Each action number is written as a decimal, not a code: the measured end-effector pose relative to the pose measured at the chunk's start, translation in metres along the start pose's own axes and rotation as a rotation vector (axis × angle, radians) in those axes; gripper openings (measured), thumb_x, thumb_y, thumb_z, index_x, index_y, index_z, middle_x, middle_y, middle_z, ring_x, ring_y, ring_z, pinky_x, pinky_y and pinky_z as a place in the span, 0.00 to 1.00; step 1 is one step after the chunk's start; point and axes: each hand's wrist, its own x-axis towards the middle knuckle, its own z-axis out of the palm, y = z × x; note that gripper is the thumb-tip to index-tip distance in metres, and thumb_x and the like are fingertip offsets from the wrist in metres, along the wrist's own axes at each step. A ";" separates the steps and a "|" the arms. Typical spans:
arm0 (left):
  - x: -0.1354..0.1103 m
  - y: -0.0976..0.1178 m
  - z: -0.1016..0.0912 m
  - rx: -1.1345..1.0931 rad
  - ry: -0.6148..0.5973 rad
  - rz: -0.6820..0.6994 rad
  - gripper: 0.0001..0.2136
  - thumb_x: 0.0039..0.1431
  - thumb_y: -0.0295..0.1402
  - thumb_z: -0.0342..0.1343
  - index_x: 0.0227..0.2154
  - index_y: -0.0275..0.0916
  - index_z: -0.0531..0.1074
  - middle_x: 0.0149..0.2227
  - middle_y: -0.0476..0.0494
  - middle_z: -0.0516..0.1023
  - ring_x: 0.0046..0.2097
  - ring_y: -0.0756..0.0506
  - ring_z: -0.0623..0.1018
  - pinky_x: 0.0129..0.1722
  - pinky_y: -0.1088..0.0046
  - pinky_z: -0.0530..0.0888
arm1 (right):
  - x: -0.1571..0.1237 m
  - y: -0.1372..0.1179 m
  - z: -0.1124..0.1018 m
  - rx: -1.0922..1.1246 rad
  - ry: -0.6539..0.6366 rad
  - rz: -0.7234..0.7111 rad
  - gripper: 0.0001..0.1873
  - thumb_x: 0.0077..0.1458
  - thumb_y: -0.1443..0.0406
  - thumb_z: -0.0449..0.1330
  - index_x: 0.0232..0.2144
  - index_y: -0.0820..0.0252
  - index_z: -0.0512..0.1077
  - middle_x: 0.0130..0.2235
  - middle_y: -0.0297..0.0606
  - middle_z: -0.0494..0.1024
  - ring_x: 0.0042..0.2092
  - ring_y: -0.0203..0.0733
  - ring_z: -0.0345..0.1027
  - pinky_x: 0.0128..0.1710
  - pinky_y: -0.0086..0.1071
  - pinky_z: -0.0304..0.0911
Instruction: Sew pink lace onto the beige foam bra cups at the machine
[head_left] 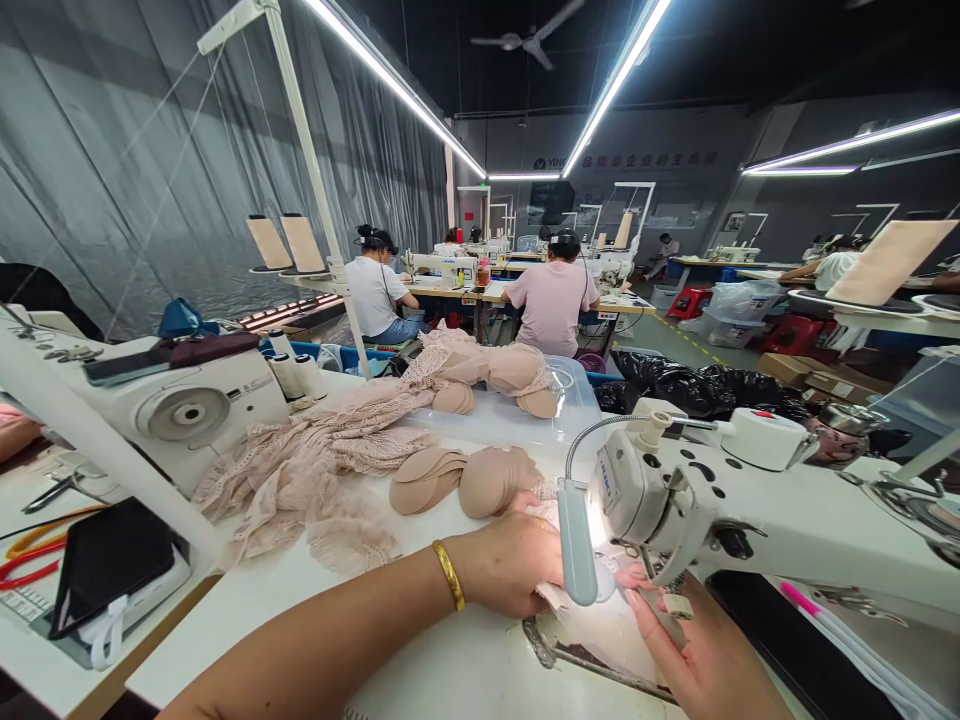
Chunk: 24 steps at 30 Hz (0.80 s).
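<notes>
Left fingers [546, 560] hold pale fabric [553, 597] beside sewing machine [720, 495].

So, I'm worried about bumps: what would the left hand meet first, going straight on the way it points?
In the picture, the lamp lies first in the left hand's line. Depth is unclear: if the lamp hangs above, the right hand probably comes first.

Holds left grip [516, 563] and right grip [694, 645] near each other
Slants bare left forearm [330, 628] in from lower left, palm down; points right fingers [656, 627] inward
</notes>
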 end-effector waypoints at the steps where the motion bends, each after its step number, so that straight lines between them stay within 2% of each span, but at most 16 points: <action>1: 0.000 0.001 0.000 0.001 0.001 0.002 0.09 0.52 0.26 0.63 0.36 0.43 0.75 0.42 0.46 0.82 0.45 0.39 0.78 0.55 0.55 0.64 | 0.000 -0.002 0.000 0.010 -0.001 0.011 0.16 0.75 0.53 0.52 0.55 0.51 0.71 0.48 0.45 0.81 0.51 0.51 0.79 0.31 0.35 0.73; 8: -0.001 0.004 0.002 0.014 0.035 0.016 0.06 0.54 0.27 0.61 0.34 0.42 0.72 0.40 0.47 0.82 0.43 0.39 0.77 0.55 0.51 0.60 | 0.002 -0.007 -0.002 -0.007 0.003 -0.013 0.17 0.76 0.53 0.49 0.58 0.51 0.69 0.51 0.43 0.80 0.52 0.51 0.78 0.47 0.41 0.74; 10: -0.001 0.004 0.003 0.013 0.045 0.015 0.06 0.54 0.28 0.62 0.34 0.42 0.72 0.39 0.47 0.82 0.43 0.39 0.78 0.54 0.53 0.61 | 0.002 -0.008 -0.003 -0.005 -0.002 -0.006 0.17 0.76 0.53 0.49 0.57 0.50 0.69 0.50 0.42 0.80 0.51 0.50 0.79 0.45 0.40 0.74; 15: -0.002 0.007 0.000 0.026 0.049 0.017 0.08 0.53 0.27 0.64 0.34 0.42 0.72 0.40 0.47 0.82 0.44 0.39 0.79 0.52 0.58 0.63 | 0.002 -0.018 -0.006 0.061 0.024 0.063 0.17 0.75 0.51 0.50 0.54 0.51 0.71 0.46 0.40 0.82 0.35 0.45 0.77 0.29 0.36 0.70; 20: -0.003 0.008 -0.004 0.033 0.032 0.017 0.09 0.51 0.25 0.63 0.35 0.42 0.74 0.43 0.48 0.83 0.46 0.39 0.79 0.53 0.57 0.62 | 0.003 -0.026 -0.008 0.113 0.057 0.061 0.14 0.75 0.52 0.50 0.47 0.48 0.72 0.43 0.38 0.81 0.39 0.45 0.77 0.32 0.34 0.72; 24: -0.004 0.008 0.000 0.073 0.067 0.002 0.08 0.54 0.26 0.62 0.36 0.42 0.74 0.40 0.49 0.82 0.43 0.41 0.78 0.52 0.55 0.61 | 0.002 -0.025 -0.008 0.112 0.059 0.060 0.14 0.74 0.52 0.50 0.45 0.48 0.72 0.42 0.40 0.81 0.37 0.46 0.77 0.23 0.32 0.66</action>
